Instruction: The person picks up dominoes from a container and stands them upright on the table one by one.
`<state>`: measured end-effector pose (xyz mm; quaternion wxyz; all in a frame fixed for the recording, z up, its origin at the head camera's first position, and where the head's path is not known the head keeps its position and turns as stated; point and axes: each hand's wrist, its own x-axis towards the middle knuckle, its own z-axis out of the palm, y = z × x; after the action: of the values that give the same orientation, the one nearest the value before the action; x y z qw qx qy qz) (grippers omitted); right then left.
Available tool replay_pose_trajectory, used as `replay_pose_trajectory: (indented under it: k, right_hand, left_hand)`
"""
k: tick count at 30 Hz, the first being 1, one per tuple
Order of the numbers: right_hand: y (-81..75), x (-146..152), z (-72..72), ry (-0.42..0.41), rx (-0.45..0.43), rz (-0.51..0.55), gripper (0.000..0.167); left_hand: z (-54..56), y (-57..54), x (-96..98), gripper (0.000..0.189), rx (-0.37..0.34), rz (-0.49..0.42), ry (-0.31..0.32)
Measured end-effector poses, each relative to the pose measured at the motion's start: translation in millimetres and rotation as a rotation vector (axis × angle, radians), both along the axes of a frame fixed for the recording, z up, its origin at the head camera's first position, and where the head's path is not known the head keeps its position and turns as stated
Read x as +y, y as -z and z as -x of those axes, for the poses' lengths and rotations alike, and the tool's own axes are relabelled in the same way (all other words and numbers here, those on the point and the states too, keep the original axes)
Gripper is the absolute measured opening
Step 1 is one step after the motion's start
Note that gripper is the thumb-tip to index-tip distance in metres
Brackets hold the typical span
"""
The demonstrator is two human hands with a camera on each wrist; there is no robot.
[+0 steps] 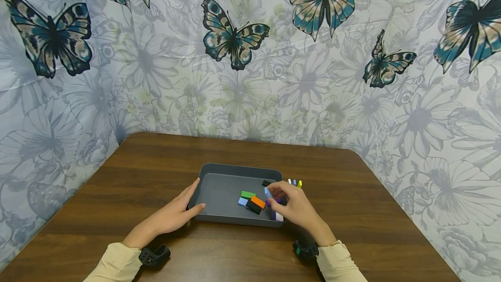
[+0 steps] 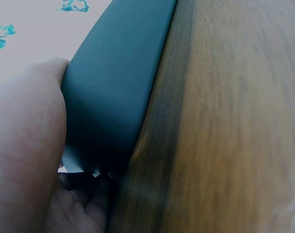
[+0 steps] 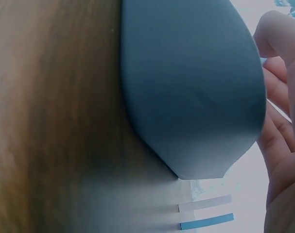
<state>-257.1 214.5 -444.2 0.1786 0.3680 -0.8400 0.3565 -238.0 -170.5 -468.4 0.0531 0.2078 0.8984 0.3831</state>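
Note:
A grey tray (image 1: pixel 221 219) lies on the wooden table. My left hand (image 1: pixel 172 212) rests against its left side, fingers along the outer wall and thumb at the near corner. Over the tray's right end, my right hand (image 1: pixel 293 203) pinches a light blue block (image 1: pixel 268 192) between thumb and fingers. Below and left of it lie a green block (image 1: pixel 248 195), an orange block (image 1: pixel 258 202), a black block (image 1: pixel 253 206) and another light blue block (image 1: pixel 243 202), heaped together. The right hand partly hides a white block (image 1: pixel 279 217) and another black block (image 1: pixel 266 183).
Beyond the tray's right side, a white block (image 3: pixel 205 202), a blue block (image 3: pixel 207 222) and a yellow block (image 1: pixel 299 184) stand in a row on the table (image 1: pixel 235 251). A butterfly-print cloth (image 1: pixel 250 99) hangs behind the table's far edge.

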Motion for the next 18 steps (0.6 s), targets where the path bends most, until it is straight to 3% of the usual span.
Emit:
replay_pose_trajectory:
  k: [18]
  right_hand:
    - [-3.8,4.1,0.1,0.047,0.060,0.034,0.035]
  left_hand:
    - [1.2,1.7,-1.5,0.091,0.005,0.003,0.006]
